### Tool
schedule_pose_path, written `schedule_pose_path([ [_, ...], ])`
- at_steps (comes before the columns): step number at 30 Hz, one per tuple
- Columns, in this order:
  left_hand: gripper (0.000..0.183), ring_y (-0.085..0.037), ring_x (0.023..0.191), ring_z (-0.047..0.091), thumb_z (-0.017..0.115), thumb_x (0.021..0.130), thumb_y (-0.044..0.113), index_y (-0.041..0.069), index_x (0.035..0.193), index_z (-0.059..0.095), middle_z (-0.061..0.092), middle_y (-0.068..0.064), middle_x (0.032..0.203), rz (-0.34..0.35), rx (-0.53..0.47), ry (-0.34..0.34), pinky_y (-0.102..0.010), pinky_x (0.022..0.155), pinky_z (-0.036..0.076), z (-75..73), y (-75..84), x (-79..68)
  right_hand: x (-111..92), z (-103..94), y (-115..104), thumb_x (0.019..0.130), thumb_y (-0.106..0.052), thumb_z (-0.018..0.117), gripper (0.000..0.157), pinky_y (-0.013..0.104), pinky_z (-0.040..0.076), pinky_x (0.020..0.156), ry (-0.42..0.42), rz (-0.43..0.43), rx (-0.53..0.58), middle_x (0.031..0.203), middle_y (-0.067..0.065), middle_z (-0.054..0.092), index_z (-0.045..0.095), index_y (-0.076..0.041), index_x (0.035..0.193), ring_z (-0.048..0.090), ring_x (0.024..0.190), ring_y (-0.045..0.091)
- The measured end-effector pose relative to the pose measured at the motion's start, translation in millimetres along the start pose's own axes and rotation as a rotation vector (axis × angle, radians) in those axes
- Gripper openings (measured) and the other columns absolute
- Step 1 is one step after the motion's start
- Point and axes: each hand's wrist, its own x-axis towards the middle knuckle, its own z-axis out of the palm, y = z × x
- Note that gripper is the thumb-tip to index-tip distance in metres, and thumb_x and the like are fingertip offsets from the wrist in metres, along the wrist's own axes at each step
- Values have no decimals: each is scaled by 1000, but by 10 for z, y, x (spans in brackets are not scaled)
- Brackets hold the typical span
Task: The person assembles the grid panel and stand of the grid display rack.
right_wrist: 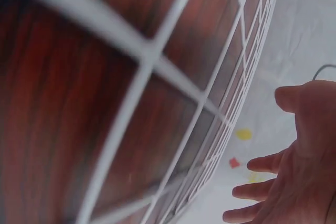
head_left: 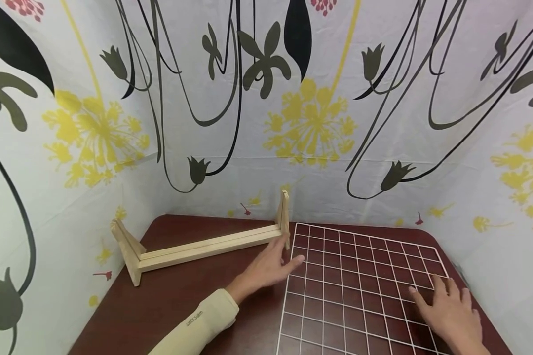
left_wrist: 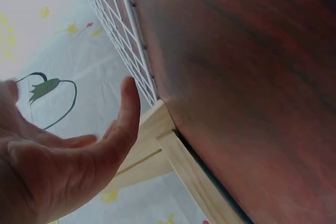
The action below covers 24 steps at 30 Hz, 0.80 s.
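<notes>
A white wire grid panel (head_left: 346,291) lies on the dark red table, filling its right half in the head view. To its left stands a pale wooden frame (head_left: 209,249), a long bar between two angled end pieces. My left hand (head_left: 266,266) is over the gap between frame and grid, close to the frame's right end piece (head_left: 284,217); the left wrist view shows its thumb (left_wrist: 129,103) extended and nothing held. Above the grid's right side is my right hand (head_left: 453,310), fingers spread. In the right wrist view that hand (right_wrist: 310,166) grips nothing.
The table (head_left: 182,305) is dark red with rounded far corners. Around it hangs a white cloth (head_left: 257,148) printed with yellow, black and grey plants, close behind the far edge and along both sides.
</notes>
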Motion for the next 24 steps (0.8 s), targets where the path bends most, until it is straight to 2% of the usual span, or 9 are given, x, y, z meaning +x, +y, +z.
schedule_pose_path([
  [3,93,-22,108,70,43,97,83,7,151,51,61,-11,139,-18,20,-43,-41,89,60,33,2,46,-3,-4,133,101,-78,40,105,88,29,98,38,9,-16,151,49,18,28,13,153,15,136,74],
  [6,91,-21,105,66,39,100,81,0,137,61,66,-10,119,-46,39,-104,-41,91,58,85,6,88,-25,8,284,100,-78,42,106,87,33,96,42,36,-30,148,50,21,29,14,151,19,133,73],
  [10,85,-21,98,67,36,104,75,0,126,68,70,-11,109,-70,64,-160,-43,91,58,188,32,121,-114,51,436,99,-81,40,107,79,43,86,22,128,-63,129,51,36,30,15,145,33,121,71],
  [13,71,-21,88,69,40,107,68,4,110,72,72,-10,98,-69,90,-172,-41,83,59,253,59,136,-176,79,503,99,-81,36,106,73,45,83,4,211,-75,115,51,39,33,18,136,37,114,68],
  [15,62,-21,83,69,45,108,62,6,102,72,73,-9,93,-68,101,-177,-40,79,59,285,76,154,-190,87,544,99,-82,32,105,71,44,84,-18,255,-78,112,50,39,35,19,130,38,114,67],
  [17,58,-23,86,71,49,108,57,4,103,73,75,-12,97,-74,113,-176,-42,81,60,318,93,182,-190,76,579,101,-79,32,102,70,46,83,-32,273,-79,108,50,40,38,21,121,43,111,67],
  [19,62,-27,98,73,51,108,55,-2,116,71,75,-17,112,-90,119,-174,-44,88,61,348,112,206,-183,58,612,102,-76,33,99,68,48,82,-43,283,-82,104,49,44,39,22,113,50,105,66],
  [22,70,-37,117,70,53,108,52,-10,140,58,66,-26,134,-112,116,-142,-49,101,59,390,139,242,-175,30,662,104,-71,34,93,68,49,84,-61,277,-68,100,50,45,36,22,106,55,98,67],
  [24,73,-41,122,67,55,107,50,-11,146,52,61,-28,138,-131,123,-123,-51,104,58,397,150,264,-162,19,689,106,-68,35,91,68,50,85,-76,261,-50,100,51,43,33,23,106,56,97,67],
])
